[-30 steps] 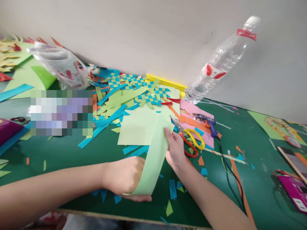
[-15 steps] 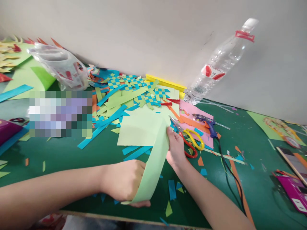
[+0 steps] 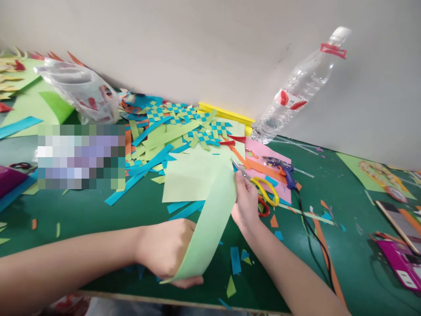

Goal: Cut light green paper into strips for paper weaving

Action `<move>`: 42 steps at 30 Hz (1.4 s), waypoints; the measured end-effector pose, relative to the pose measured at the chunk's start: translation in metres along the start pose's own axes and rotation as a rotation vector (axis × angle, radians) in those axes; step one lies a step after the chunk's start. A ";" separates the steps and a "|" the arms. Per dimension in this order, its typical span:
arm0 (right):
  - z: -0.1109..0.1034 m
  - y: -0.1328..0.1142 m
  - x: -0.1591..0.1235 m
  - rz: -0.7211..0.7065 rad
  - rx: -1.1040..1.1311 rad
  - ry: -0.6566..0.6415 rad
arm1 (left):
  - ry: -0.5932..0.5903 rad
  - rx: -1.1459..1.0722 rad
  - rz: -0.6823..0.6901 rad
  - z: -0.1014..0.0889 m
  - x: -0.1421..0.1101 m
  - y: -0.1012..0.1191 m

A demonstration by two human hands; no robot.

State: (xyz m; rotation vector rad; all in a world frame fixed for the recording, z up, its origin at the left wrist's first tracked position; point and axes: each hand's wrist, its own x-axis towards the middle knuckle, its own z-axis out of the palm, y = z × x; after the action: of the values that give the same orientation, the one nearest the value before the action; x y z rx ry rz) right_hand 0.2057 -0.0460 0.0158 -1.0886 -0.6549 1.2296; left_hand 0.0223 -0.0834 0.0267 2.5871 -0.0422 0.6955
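Pale green strip: in front of the person, above the green surface point(image 3: 141, 213), the strip point(image 3: 210, 228) slants between both hands, its lower end bowed.
Left hand: curled closed point(image 3: 167, 245) on the lower end, fingers partly hidden.
Right hand: clamped point(image 3: 245, 197) on the upper edge, thumb in front, near the scissors point(image 3: 255, 180).
Woven pieces: several blue-and-green checks point(image 3: 207, 137) lie finished-looking beyond a pale sheet point(image 3: 187, 180).
Unworked paper: the held strip is plain, not woven into anything; loose blue strips point(image 3: 140, 174) also lie unwoven. How many more pieces remain, I cannot tell.
Glue gun: unheld point(image 3: 289, 175), on pink paper point(image 3: 285, 156).
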 end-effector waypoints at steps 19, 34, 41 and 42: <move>-0.043 -0.035 0.017 -0.201 -0.466 -0.105 | 1.247 -0.305 -0.758 -0.067 -0.031 -0.077; -0.045 -0.051 0.004 -0.462 -1.441 -0.132 | 0.186 0.424 -0.319 -0.042 -0.015 -0.049; -0.089 -0.048 0.017 -0.688 -1.747 -0.073 | -0.122 0.392 -0.265 -0.028 -0.013 -0.058; -0.093 -0.045 0.019 -0.677 -1.768 -0.076 | -0.156 0.388 -0.283 -0.027 -0.014 -0.059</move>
State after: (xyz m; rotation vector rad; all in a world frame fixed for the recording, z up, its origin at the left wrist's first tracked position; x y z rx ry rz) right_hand 0.3108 -0.0540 0.0185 -1.8829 -2.1005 -0.2052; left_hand 0.0064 -0.0199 0.0157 2.9258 0.4426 0.4285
